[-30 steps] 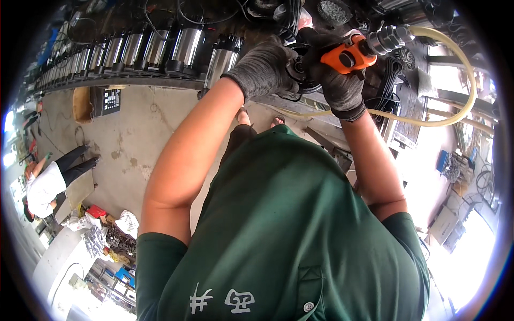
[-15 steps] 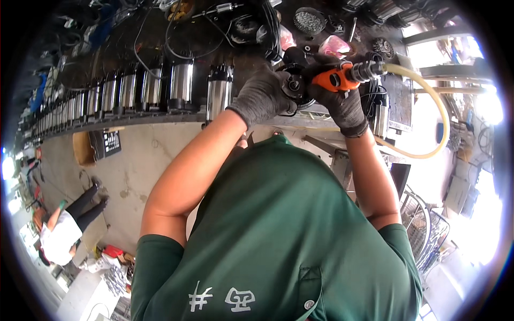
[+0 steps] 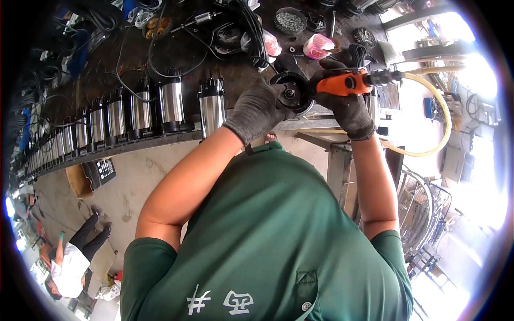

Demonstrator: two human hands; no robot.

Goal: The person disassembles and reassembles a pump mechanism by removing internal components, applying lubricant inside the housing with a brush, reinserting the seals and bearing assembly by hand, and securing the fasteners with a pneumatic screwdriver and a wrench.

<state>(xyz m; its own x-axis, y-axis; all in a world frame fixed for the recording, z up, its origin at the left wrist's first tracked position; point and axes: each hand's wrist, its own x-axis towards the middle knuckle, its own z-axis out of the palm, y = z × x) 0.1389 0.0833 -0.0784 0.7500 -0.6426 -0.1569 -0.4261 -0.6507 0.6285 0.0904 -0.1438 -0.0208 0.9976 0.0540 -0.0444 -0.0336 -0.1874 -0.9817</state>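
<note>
My left hand (image 3: pixel 258 106), in a dark grey glove, is closed around the side of a round black pump housing (image 3: pixel 304 108). The housing's open face is turned up toward me, and a small metal shaft end shows at its centre. In my gloved right hand (image 3: pixel 349 113) is an orange air tool (image 3: pixel 334 84), held just to the right of the housing. A metal coupling (image 3: pixel 383 78) joins the tool to a yellowish air hose (image 3: pixel 447 115). My right fingers hide the tool's front end, so I cannot tell whether it touches the housing.
A steel pump cylinder (image 3: pixel 212 109) stands beside my left wrist, with a long row of similar ones (image 3: pixel 140 112) along the bench edge. Farther back lie a bowl of small metal parts (image 3: pixel 290 20), a pink bag (image 3: pixel 318 46) and black cables (image 3: pixel 256 32). Another person (image 3: pixel 69 267) is at far left.
My right hand and the air tool have shifted right, away from the housing's middle. More of the housing's inside now shows. My left hand keeps its hold, and the whole view has shifted slightly.
</note>
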